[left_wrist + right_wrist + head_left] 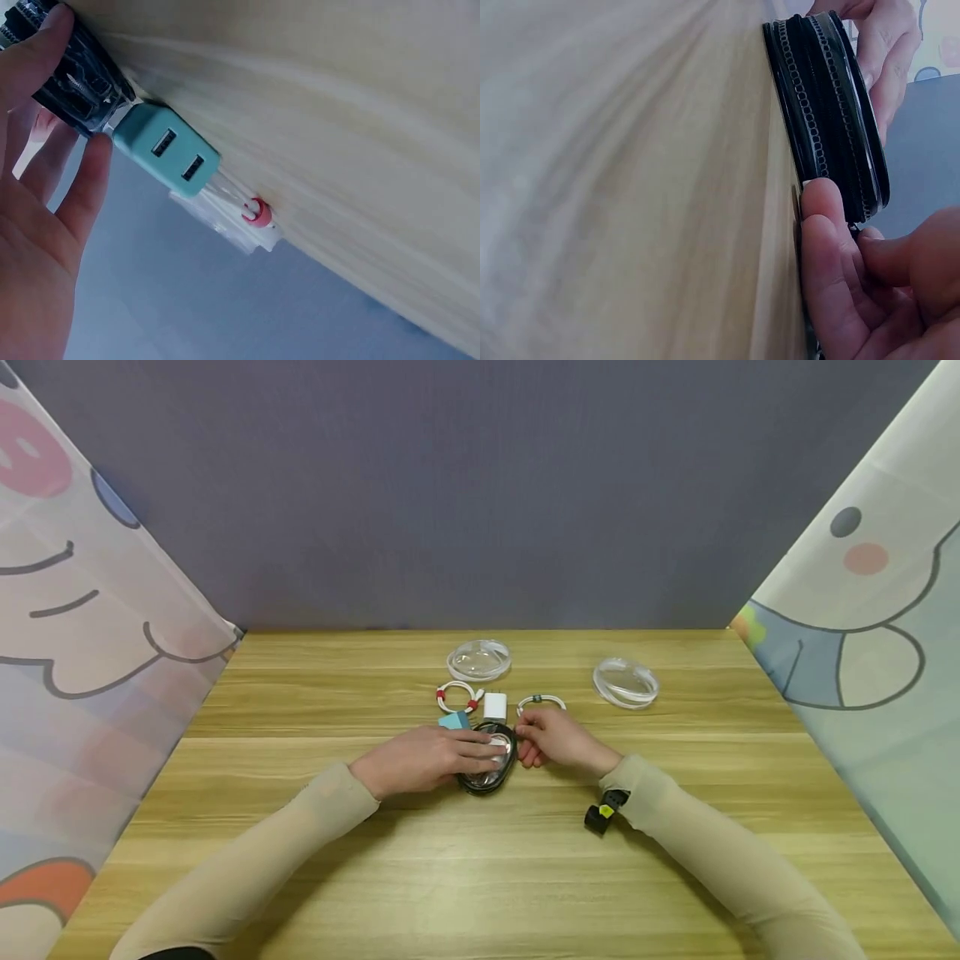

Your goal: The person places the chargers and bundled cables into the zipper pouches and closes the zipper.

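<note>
A small black zippered case [504,770] with a see-through top stands on the table; something white shows through it. My left hand [427,760] holds it, fingers across the top, and in the left wrist view the thumb lies against its side. At the case's right edge, my right hand [551,739] pinches the zipper pull [855,230] between thumb and fingertip; the zipper seems closed along the visible side. Just past the left fingers is a teal charger [169,150] with two USB ports. A white charger [495,706] stands behind the case.
A coiled white cable [450,685] with red ties lies behind the teal charger. Another white cable [553,698] with a grey tie is partly hidden behind my right hand. Two clear round cases [478,660] with whitish rims lie farther back. A dark panel borders the table's far edge.
</note>
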